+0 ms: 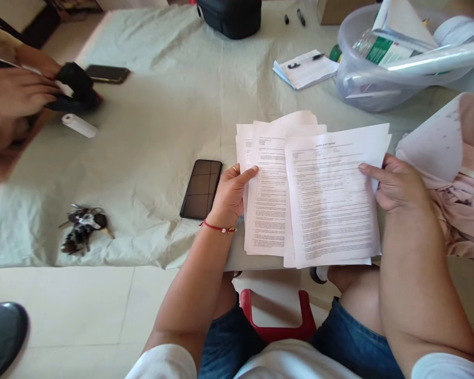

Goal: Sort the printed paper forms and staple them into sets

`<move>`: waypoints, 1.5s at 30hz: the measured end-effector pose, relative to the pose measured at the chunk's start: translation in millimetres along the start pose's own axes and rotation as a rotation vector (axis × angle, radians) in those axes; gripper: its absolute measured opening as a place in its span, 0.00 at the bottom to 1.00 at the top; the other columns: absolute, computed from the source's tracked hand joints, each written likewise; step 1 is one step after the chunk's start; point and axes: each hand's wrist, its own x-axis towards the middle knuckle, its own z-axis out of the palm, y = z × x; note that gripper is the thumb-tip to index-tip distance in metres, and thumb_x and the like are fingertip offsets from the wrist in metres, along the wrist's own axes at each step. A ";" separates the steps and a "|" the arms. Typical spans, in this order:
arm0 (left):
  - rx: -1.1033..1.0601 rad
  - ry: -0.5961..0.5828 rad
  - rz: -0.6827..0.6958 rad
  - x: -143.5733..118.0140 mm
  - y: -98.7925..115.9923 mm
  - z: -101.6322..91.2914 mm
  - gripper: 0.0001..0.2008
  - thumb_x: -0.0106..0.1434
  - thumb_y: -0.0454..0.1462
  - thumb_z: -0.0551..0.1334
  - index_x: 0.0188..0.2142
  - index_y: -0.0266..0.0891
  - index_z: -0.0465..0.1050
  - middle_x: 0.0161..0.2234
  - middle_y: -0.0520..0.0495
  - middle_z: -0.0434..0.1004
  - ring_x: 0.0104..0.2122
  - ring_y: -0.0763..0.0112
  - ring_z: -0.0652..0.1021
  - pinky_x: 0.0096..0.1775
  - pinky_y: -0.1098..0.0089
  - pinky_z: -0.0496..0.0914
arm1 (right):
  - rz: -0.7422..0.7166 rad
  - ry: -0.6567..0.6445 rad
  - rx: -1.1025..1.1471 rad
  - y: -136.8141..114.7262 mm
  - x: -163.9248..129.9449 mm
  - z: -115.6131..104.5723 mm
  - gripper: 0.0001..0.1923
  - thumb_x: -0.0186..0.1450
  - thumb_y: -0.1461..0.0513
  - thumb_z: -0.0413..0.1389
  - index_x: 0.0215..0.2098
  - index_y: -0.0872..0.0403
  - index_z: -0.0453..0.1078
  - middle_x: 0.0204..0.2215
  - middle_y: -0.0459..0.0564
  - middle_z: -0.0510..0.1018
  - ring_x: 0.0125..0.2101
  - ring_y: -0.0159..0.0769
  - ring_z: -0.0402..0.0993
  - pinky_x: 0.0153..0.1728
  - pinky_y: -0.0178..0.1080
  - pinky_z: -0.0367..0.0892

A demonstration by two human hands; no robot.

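Note:
Two overlapping bunches of printed sheets are spread between my hands over the table's front edge. My left hand (pixel 234 190) pinches the left printed sheets (pixel 266 205) by their side, thumb on top. On the opposite side, my right hand (pixel 397 181) grips the right printed sheets (pixel 335 205), its thumb lying on the page and its fingers hidden beneath. The right sheets partly cover the left ones. Just left of my left hand, a dark smartphone (pixel 201 189) lies face up on the cloth.
A clear plastic tub (pixel 373 89) with papers and a bottle stands back right, beside pink cloth (pixel 466 210). Notepaper (pixel 306 73), a black case (pixel 231 18), another phone (pixel 107 73), a white roll (pixel 79 125) and keys (pixel 86 226) lie about. Another person's hands (pixel 27 89) hold a black object.

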 end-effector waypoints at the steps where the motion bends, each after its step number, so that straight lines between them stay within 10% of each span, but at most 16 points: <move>1: -0.002 -0.006 -0.003 -0.5 0.0 0.6 0.17 0.50 0.41 0.83 0.36 0.39 0.83 0.39 0.42 0.90 0.42 0.53 0.89 0.45 0.59 0.83 | 0.013 -0.021 0.000 -0.1 -1.9 2.1 0.29 0.38 0.60 0.81 0.40 0.50 0.84 0.42 0.47 0.90 0.42 0.43 0.85 0.58 0.48 0.77; 15: 0.015 -0.045 -0.034 -2.9 -4.5 8.1 0.19 0.49 0.43 0.84 0.38 0.41 0.84 0.40 0.42 0.90 0.43 0.51 0.89 0.45 0.57 0.82 | 0.040 -0.141 -0.004 9.5 -7.5 15.4 0.31 0.39 0.54 0.83 0.40 0.50 0.83 0.43 0.48 0.90 0.42 0.45 0.86 0.57 0.52 0.79; 24: 0.003 0.006 -0.009 0.4 -5.7 10.4 0.14 0.52 0.43 0.80 0.28 0.41 0.78 0.31 0.45 0.86 0.37 0.56 0.88 0.40 0.62 0.80 | -0.062 -0.039 -0.076 16.2 -0.4 14.9 0.28 0.42 0.61 0.76 0.41 0.51 0.78 0.33 0.45 0.87 0.34 0.39 0.83 0.39 0.41 0.80; 45: 0.017 0.044 0.017 3.0 -6.5 7.7 0.07 0.50 0.34 0.70 0.25 0.41 0.72 0.27 0.51 0.78 0.29 0.68 0.79 0.35 0.66 0.72 | -0.280 0.263 -0.227 16.5 24.1 -16.5 0.16 0.50 0.63 0.64 0.38 0.51 0.81 0.32 0.45 0.84 0.29 0.38 0.78 0.40 0.46 0.78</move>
